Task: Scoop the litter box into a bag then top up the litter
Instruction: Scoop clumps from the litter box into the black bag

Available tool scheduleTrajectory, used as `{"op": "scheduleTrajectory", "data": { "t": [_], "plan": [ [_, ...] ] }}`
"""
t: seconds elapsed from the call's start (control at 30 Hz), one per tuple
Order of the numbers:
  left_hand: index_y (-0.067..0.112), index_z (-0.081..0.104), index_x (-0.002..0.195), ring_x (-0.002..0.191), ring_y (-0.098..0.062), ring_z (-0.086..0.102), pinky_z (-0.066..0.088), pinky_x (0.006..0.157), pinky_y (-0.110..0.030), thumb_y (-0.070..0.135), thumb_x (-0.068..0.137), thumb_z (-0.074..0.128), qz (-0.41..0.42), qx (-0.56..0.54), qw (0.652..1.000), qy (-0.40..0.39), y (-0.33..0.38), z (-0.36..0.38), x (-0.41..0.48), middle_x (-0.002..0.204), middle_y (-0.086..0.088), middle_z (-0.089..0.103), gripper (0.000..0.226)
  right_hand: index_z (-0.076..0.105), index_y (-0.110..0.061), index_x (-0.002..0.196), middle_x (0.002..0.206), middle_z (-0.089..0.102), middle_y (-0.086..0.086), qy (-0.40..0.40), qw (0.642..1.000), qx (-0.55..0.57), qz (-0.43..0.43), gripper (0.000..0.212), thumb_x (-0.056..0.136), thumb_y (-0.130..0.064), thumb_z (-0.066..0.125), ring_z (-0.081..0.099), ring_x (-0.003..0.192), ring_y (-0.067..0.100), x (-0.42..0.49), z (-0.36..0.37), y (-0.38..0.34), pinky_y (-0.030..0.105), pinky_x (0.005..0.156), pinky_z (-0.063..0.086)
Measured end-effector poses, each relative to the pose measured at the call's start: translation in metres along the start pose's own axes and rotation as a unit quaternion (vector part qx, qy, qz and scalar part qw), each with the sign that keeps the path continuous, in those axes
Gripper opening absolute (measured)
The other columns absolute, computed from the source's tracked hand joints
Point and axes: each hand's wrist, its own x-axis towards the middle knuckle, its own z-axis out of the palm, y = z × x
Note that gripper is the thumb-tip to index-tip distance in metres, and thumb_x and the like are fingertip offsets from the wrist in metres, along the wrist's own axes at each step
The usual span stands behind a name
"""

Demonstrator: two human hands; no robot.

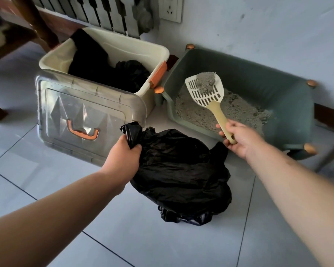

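Tiled floor (pixel 46 180) | left hand (pixel 124 151) grips bag (pixel 181 170) | right hand (pixel 239 137) grips loaded scoop (pixel 205 89) over litter box (pixel 268 89)

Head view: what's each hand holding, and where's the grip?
Right hand grips the litter scoop at the end of its handle. Left hand grips the black bag by its bunched edge.

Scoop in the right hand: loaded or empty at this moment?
Loaded. A grey clump of litter sits at the front of the slotted scoop, held above the litter box by the right hand.
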Motion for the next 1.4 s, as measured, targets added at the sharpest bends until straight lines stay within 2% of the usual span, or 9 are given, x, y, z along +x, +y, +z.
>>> {"op": "scheduleTrajectory", "data": {
  "t": [0.2, 0.37, 0.57, 0.67, 0.77, 0.87, 0.93, 1.23, 1.4],
  "plan": [
    [0.02, 0.055, 0.117, 0.095, -0.016, 0.061, 0.045, 0.079, -0.032, 0.017, 0.099, 0.048, 0.008, 0.002, 1.0, -0.005, 0.009, 0.008, -0.004, 0.103, -0.001, 0.065, 0.019, 0.059, -0.025, 0.119, 0.093, 0.071, -0.004, 0.001, 0.999, -0.043, -0.017, 0.025, 0.099, -0.014, 0.047, 0.056, 0.073, 0.009, -0.017, -0.015, -0.007, 0.023, 0.053, 0.037],
    [0.021, 0.053, 0.115, 0.091, -0.013, 0.059, 0.043, 0.073, -0.028, 0.017, 0.1, 0.048, 0.011, 0.004, 1.0, -0.001, 0.01, 0.01, -0.006, 0.101, 0.001, 0.063, 0.017, 0.063, -0.022, 0.117, 0.095, 0.072, -0.001, -0.015, 0.994, -0.103, -0.025, 0.028, 0.098, -0.009, 0.048, 0.057, 0.07, 0.011, -0.031, -0.024, -0.005, 0.023, 0.049, 0.038],
    [0.019, 0.055, 0.112, 0.084, -0.011, 0.058, 0.041, 0.062, -0.023, 0.015, 0.098, 0.048, 0.014, 0.023, 1.0, 0.01, 0.009, 0.009, -0.01, 0.098, -0.001, 0.064, 0.016, 0.063, -0.016, 0.117, 0.096, 0.072, 0.005, -0.043, 0.993, -0.103, -0.025, 0.026, 0.097, -0.007, 0.048, 0.056, 0.067, 0.011, -0.051, -0.031, -0.001, 0.019, 0.042, 0.036],
    [0.018, 0.055, 0.112, 0.088, -0.016, 0.06, 0.044, 0.066, -0.026, 0.015, 0.098, 0.047, 0.014, 0.025, 1.0, 0.012, 0.008, 0.005, -0.01, 0.099, -0.004, 0.065, 0.017, 0.063, -0.016, 0.118, 0.095, 0.073, 0.005, -0.046, 0.992, -0.113, -0.028, 0.026, 0.097, -0.008, 0.049, 0.056, 0.068, 0.011, -0.06, -0.035, -0.001, 0.02, 0.043, 0.036],
    [0.016, 0.055, 0.111, 0.095, -0.025, 0.062, 0.051, 0.079, -0.037, 0.016, 0.097, 0.048, -0.001, 0.024, 1.0, 0.013, 0.008, 0.003, -0.006, 0.101, -0.007, 0.066, 0.017, 0.064, -0.016, 0.117, 0.099, 0.074, 0.006, -0.063, 0.991, -0.109, -0.043, 0.026, 0.096, -0.008, 0.051, 0.056, 0.07, 0.012, -0.073, -0.037, -0.002, 0.02, 0.044, 0.037],
    [0.015, 0.055, 0.111, 0.097, -0.03, 0.064, 0.053, 0.092, -0.048, 0.017, 0.095, 0.048, -0.017, 0.022, 1.0, 0.015, 0.008, 0.001, -0.003, 0.102, -0.01, 0.067, 0.017, 0.066, -0.02, 0.116, 0.102, 0.074, 0.005, -0.083, 0.986, -0.123, -0.07, 0.027, 0.096, -0.008, 0.051, 0.056, 0.074, 0.013, -0.088, -0.039, -0.004, 0.022, 0.05, 0.038],
    [0.015, 0.055, 0.11, 0.097, -0.031, 0.064, 0.052, 0.093, -0.051, 0.017, 0.094, 0.048, -0.025, 0.018, 0.999, 0.017, 0.007, 0.0, 0.0, 0.102, -0.011, 0.067, 0.017, 0.066, -0.023, 0.115, 0.103, 0.074, 0.003, -0.098, 0.98, -0.149, -0.09, 0.028, 0.096, -0.009, 0.052, 0.057, 0.078, 0.013, -0.097, -0.04, -0.004, 0.023, 0.056, 0.04],
    [0.018, 0.056, 0.115, 0.096, -0.027, 0.064, 0.053, 0.092, -0.051, 0.018, 0.095, 0.046, -0.039, -0.008, 0.999, 0.022, 0.011, 0.0, 0.002, 0.103, -0.007, 0.067, 0.022, 0.065, -0.032, 0.115, 0.102, 0.074, -0.008, -0.134, 0.944, -0.257, -0.16, 0.034, 0.092, -0.008, 0.059, 0.066, 0.089, 0.01, -0.116, -0.045, 0.002, 0.029, 0.075, 0.047],
    [0.018, 0.056, 0.113, 0.096, -0.027, 0.063, 0.053, 0.093, -0.049, 0.018, 0.095, 0.046, -0.04, -0.006, 0.999, 0.034, 0.01, 0.001, 0.003, 0.101, -0.007, 0.066, 0.021, 0.068, -0.03, 0.11, 0.107, 0.073, -0.009, -0.148, 0.931, -0.288, -0.169, 0.039, 0.087, 0.001, 0.063, 0.064, 0.103, 0.002, -0.114, -0.048, 0.008, 0.015, 0.088, 0.045]
  ]
}}
